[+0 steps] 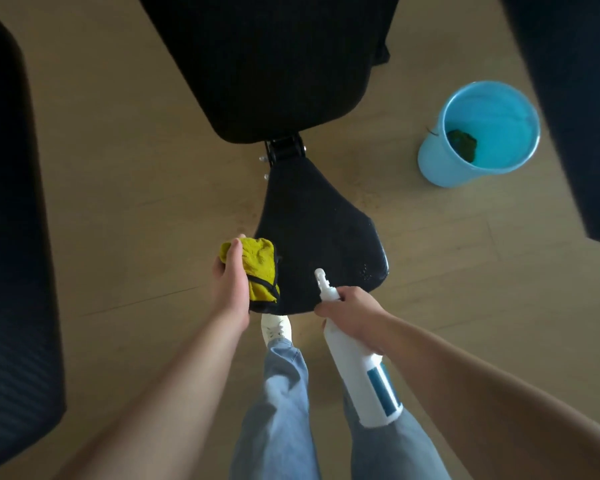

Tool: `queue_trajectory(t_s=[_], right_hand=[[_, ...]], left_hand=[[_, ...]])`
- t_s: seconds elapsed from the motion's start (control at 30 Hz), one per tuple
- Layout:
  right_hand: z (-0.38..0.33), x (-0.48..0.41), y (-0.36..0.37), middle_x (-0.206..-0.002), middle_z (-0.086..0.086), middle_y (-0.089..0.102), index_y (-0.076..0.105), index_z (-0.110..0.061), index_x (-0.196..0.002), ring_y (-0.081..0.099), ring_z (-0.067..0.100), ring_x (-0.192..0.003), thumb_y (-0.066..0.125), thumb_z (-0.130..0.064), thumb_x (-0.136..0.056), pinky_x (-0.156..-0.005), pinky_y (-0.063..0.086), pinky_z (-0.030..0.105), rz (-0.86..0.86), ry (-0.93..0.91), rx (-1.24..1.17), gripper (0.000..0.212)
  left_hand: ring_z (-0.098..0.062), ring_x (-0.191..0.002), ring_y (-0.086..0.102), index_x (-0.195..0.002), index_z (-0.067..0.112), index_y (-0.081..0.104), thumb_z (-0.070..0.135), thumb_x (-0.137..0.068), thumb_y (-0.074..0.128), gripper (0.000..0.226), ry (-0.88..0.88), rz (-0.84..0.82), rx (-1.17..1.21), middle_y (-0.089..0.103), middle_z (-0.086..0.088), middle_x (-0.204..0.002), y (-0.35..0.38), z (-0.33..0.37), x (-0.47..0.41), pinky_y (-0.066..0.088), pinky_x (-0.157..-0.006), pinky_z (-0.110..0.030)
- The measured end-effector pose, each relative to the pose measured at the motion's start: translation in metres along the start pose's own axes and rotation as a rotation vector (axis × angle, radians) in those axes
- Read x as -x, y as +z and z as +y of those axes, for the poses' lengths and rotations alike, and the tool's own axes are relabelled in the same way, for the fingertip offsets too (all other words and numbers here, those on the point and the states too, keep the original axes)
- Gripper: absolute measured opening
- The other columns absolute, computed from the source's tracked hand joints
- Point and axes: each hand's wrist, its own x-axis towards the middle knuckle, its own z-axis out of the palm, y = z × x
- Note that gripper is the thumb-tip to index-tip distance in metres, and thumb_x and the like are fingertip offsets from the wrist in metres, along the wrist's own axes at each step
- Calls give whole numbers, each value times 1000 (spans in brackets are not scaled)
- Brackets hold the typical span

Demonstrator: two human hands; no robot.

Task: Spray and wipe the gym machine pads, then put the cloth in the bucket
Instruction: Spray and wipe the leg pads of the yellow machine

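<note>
Fingers of the left hand (229, 285) clamp the yellow cloth (260, 268) on the seat pad (312, 230) at its eight o'clock edge. The right hand (350, 306) grips the spray bottle (364, 375), nozzle at six. The bucket (433, 161) sits on the floor at two o'clock.

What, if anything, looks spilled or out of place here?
Nothing alarming. Droplets bead on the seat pad near its right edge, and a dark cloth already lies in the blue bucket.

i see black-edged yellow cloth (260, 265), white spray bottle (357, 368) with blue label (381, 386), light blue bucket (433, 161), black seat pad (312, 230), tan floor (118, 202)
</note>
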Motion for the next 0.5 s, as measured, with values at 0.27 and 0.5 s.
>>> queue_trajectory(t_s=[0.27, 0.5], right_hand=[[34, 2, -45, -92, 7, 77, 68, -26, -94, 74, 28, -81, 77, -39, -82, -81, 63, 43, 166, 67, -172, 20], [47, 1, -61, -95, 12, 77, 69, -21, -94, 74, 30, -80, 79, -36, -80, -77, 62, 41, 97, 83, -254, 22]], left_hand=[[-17, -115, 66, -119, 46, 72, 61, -98, 47, 36, 79, -337, -250, 66, 7, -127, 42, -5, 31, 54, -103, -49], [-22, -108, 72, -128, 29, 69, 37, -107, 44, 34, 20, -582, -188, 76, -2, -116, 85, -7, 51, 62, -79, -39]])
